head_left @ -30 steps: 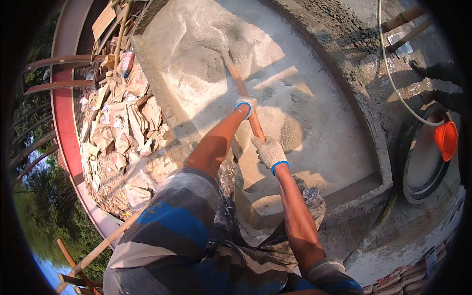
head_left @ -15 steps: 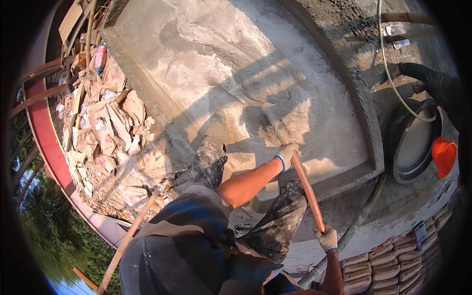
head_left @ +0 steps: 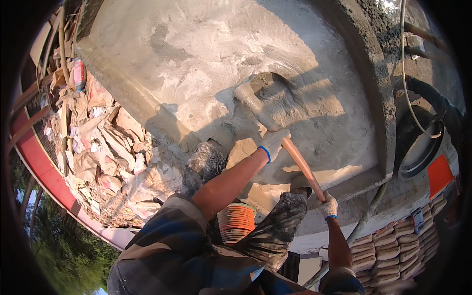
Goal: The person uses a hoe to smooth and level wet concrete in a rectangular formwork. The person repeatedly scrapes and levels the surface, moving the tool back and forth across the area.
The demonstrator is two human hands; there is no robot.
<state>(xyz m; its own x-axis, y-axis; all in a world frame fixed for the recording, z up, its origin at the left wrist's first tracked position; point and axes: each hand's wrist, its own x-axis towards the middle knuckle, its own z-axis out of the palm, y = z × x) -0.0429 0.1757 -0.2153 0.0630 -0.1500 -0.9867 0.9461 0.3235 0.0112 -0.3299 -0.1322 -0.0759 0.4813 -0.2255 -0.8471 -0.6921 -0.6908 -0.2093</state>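
Observation:
My left hand [head_left: 275,141], in a pale knit glove with a blue cuff, grips the middle of a long wooden tool handle [head_left: 301,162]. My right hand [head_left: 328,205], gloved alike, holds the handle's near end, low on the right. The handle's far part [head_left: 253,103] is coated in grey paste, and its head sits sunk and hidden in wet grey cement [head_left: 187,69] inside a concrete-walled basin [head_left: 382,113]. My legs [head_left: 265,226] are spattered with cement and stand at the basin's near side.
Crumpled paper sacks [head_left: 113,157] and poles lie left. At right are a pale hose [head_left: 406,98], a black round tub [head_left: 418,162], an orange object [head_left: 439,177], stacked bags [head_left: 393,248] and another person's dark-clothed limb [head_left: 432,96]. An orange ribbed object [head_left: 235,221] shows between my legs.
Since one second ago both hands moved down and rightward with the handle. Over the last half second the tool head shifted up-left and my hands rose slightly, still gripping.

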